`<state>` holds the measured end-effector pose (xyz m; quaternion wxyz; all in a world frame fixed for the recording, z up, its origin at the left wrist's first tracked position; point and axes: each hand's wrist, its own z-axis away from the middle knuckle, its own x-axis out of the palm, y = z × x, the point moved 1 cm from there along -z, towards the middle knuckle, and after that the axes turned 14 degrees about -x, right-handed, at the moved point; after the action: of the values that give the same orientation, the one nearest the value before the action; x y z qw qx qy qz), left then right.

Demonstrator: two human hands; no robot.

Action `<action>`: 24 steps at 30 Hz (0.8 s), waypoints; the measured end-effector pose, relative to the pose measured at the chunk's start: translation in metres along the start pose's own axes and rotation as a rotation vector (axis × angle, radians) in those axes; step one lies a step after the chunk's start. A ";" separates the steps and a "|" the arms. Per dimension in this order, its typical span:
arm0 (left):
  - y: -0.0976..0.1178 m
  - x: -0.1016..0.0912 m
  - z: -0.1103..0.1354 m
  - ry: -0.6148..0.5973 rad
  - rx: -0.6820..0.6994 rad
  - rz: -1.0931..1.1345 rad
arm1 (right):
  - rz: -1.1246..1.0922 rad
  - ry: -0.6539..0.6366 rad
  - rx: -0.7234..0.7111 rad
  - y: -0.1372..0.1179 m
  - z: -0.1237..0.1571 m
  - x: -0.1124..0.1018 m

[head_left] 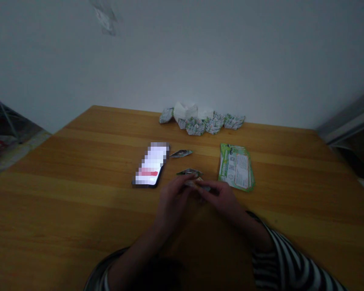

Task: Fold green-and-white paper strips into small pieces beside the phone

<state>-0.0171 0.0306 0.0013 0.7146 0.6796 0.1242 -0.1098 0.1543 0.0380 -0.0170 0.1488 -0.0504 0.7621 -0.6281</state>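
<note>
Close together above the wooden table, my left hand [176, 193] and my right hand [220, 195] both pinch a small folded piece of paper [197, 184]. Fingers cover much of it, so its full shape is hidden. Just beyond my fingertips lies a folded printed paper piece [189, 172], flat and pointed at its ends. A similar folded piece [181, 153] rests farther back, beside the phone. To the right of my right hand sits a stack of green-edged printed leaflets [237, 167].
A phone [151, 163] with a lit, blurred-out screen lies left of my hands. Along the back edge of the wooden table [79, 194], several crumpled-looking folded paper shapes [195, 126] stand against the pale wall [200, 52].
</note>
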 end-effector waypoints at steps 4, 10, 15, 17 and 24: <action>0.006 0.004 0.002 -0.008 -0.076 0.196 | -0.062 0.040 0.012 -0.001 0.000 0.002; 0.007 0.012 0.002 -0.023 -0.199 0.525 | -0.143 0.152 0.025 0.001 0.002 0.005; -0.001 0.015 -0.001 -0.174 -0.330 0.604 | -0.212 0.193 0.040 0.003 0.003 0.009; 0.000 0.014 0.000 -0.185 -0.324 0.585 | -0.226 0.188 0.049 0.003 0.003 0.010; 0.012 0.012 0.003 -0.175 -0.338 0.571 | -0.227 0.198 0.043 -0.001 0.004 0.008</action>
<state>-0.0019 0.0285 0.0093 0.8271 0.5468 -0.1161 0.0590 0.1478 0.0320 -0.0181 0.0022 -0.0708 0.7490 -0.6588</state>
